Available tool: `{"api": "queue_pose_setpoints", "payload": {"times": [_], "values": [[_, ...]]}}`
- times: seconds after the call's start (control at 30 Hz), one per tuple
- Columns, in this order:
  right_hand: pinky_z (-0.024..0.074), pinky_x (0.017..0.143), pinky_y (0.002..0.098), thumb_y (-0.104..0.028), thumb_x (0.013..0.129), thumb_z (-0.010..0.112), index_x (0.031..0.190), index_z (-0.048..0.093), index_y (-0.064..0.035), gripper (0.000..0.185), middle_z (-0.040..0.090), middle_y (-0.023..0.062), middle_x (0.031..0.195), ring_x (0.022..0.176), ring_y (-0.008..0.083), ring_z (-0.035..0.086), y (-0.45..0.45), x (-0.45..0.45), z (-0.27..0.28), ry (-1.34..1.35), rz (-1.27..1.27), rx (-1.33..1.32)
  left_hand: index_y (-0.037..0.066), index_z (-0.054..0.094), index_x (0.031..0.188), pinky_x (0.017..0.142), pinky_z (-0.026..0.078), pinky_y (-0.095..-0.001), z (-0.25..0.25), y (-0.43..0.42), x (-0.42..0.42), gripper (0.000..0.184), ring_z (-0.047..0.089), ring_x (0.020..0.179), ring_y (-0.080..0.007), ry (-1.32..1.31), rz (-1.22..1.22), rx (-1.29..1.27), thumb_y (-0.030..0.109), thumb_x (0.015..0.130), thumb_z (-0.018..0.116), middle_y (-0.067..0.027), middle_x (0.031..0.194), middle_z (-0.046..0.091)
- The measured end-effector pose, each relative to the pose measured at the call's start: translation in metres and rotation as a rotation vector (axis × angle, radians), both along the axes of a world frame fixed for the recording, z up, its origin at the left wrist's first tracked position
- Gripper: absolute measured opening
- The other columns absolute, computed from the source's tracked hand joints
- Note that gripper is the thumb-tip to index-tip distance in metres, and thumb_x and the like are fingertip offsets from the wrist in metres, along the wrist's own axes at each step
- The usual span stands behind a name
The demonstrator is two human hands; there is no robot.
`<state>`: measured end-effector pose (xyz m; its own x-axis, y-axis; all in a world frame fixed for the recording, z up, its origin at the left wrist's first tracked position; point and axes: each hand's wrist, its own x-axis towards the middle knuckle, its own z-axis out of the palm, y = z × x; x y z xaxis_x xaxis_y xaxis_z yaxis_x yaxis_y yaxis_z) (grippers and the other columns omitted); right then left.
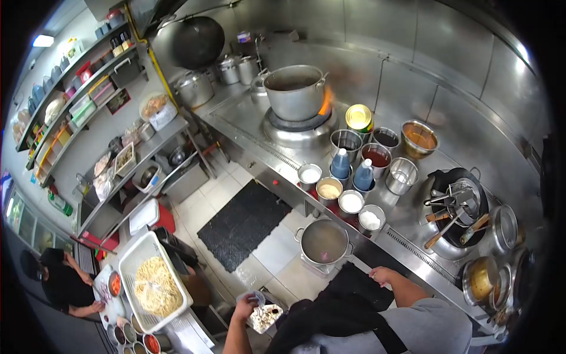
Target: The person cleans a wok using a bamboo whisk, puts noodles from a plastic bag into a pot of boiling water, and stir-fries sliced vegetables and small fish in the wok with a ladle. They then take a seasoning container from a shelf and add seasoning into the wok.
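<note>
At the bottom centre, my left hand (pixel 246 307) has its fingers curled at the rim of a small clear bowl (pixel 256 297). Just below that bowl is a container of pale, chunky food (pixel 266 318). My right hand (pixel 381 276) is closed, with the thumb and fingers pressed together, right of a pot of cloudy liquid (pixel 324 242) that stands low by the counter front. Whatever the right hand pinches is too small to name. It touches neither the pot nor the counter.
Flames rise beside a large pot (pixel 293 94) on the burner. Seasoning containers (pixel 352 202) line the counter edge, with utensils in a wok (pixel 454 206) farther right. A tray of noodles (pixel 156 286) stands left. A co-worker (pixel 59 283) works at far left. Black mats (pixel 243 224) lie on the floor.
</note>
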<state>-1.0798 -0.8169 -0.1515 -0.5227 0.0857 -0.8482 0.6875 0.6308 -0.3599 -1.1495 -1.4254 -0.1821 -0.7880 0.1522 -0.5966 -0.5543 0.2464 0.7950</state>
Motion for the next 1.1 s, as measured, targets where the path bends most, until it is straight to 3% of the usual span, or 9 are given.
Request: {"api": "queue_pose_setpoints", "payload": {"times": [0.13,0.23,0.33,0.37,0.43,0.63,0.73,0.83,1.1], "values": [[0.0545,0.051,0.0422,0.0,0.076,0.051,0.119,0.063,-0.0113,0.045,0.054,0.0081,0.069,0.054,0.0207,0.055,0.047,0.026,-0.06,-0.057,-0.232,-0.118,-0.001,0.049,0.134,0.073,0.053,-0.0341,0.014,0.022,0.023,0.049,0.067,0.098,-0.021,-0.108,-0.147,-0.133,-0.001,0.086,0.052,-0.0123,0.118,0.067],[0.0393,0.038,0.0398,-0.008,0.085,0.055,0.115,0.061,-0.0036,0.031,0.049,0.008,0.062,0.045,0.0189,0.044,0.089,0.061,-0.137,-0.192,-0.47,-0.486,0.008,0.059,0.13,0.084,0.053,-0.0447,-0.055,-0.018,0.059,0.046,0.066,0.104,-0.0257,-0.441,-0.335,-0.317,0.01,0.084,0.06,-0.0145,0.12,0.067],[0.0377,0.044,0.0372,-0.016,0.091,0.053,0.114,0.06,0.0019,0.03,0.049,0.0086,0.066,0.048,0.0177,0.043,0.088,0.063,-0.163,-0.349,-0.424,-0.8,0.001,0.065,0.107,0.08,0.052,-0.0432,0.053,0.004,0.066,0.033,0.064,0.091,-0.0283,0.094,-0.589,-0.546,0.025,0.085,0.061,-0.0186,0.103,0.067],[0.0393,0.048,0.0367,-0.015,0.09,0.054,0.112,0.061,0.002,0.029,0.052,0.009,0.069,0.053,0.018,0.045,0.073,0.047,-0.158,-0.278,-0.278,-0.695,-0.002,0.063,0.101,0.082,0.051,-0.0443,0.064,0.002,0.061,0.032,0.063,0.091,-0.0312,-0.204,-0.29,-0.481,0.025,0.083,0.059,-0.0202,0.1,0.067],[0.0425,0.056,0.0358,-0.014,0.089,0.057,0.11,0.064,0.002,0.028,0.056,0.0099,0.075,0.061,0.0185,0.051,0.035,0.005,-0.148,-0.025,0.114,-0.457,-0.003,0.063,0.106,0.081,0.052,-0.0436,0.032,-0.03,0.057,0.037,0.065,0.089,-0.0324,0.037,-0.301,-0.569,0.024,0.082,0.059,-0.0218,0.099,0.067],[0.0521,0.08,0.0331,-0.01,0.085,0.066,0.104,0.07,0.0021,0.023,0.071,0.0124,0.095,0.088,0.0199,0.068,-0.081,-0.123,-0.114,0.405,0.574,-0.436,0.0,0.056,0.129,0.095,0.05,-0.0404,0.167,-0.032,-0.05,0.048,0.064,0.109,-0.0339,0.165,-0.161,-0.566,0.019,0.084,0.061,-0.0211,0.119,0.066],[0.0524,0.078,0.0333,-0.013,0.085,0.066,0.106,0.069,0.0003,0.025,0.071,0.0119,0.09,0.086,0.0207,0.067,-0.132,-0.191,-0.08,0.385,0.634,-0.346,0.0,0.052,0.132,0.095,0.05,-0.0389,0.179,-0.038,-0.086,0.049,0.064,0.111,-0.0315,0.209,-0.055,-0.488,0.016,0.087,0.059,-0.0199,0.123,0.065],[0.0483,0.049,0.0306,-0.009,0.089,0.06,0.114,0.064,-0.0021,0.026,0.062,0.0052,0.071,0.055,0.0132,0.058,-0.2,-0.272,0.008,0.252,0.52,-0.328,0.001,0.051,0.134,0.094,0.05,-0.0362,0.196,-0.062,-0.129,0.048,0.063,0.112,-0.0247,0.216,-0.078,-0.252,0.016,0.09,0.06,-0.0156,0.127,0.062],[0.0513,0.05,0.034,-0.004,0.084,0.053,0.119,0.06,-0.002,0.035,0.056,0.0067,0.063,0.053,0.0175,0.059,-0.266,-0.441,0.002,0.292,0.485,-0.234,0.003,0.049,0.137,0.097,0.049,-0.036,0.252,-0.186,-0.246,0.047,0.061,0.115,-0.0241,0.319,-0.032,-0.206,0.02,0.095,0.061,-0.0136,0.13,0.06]]}}
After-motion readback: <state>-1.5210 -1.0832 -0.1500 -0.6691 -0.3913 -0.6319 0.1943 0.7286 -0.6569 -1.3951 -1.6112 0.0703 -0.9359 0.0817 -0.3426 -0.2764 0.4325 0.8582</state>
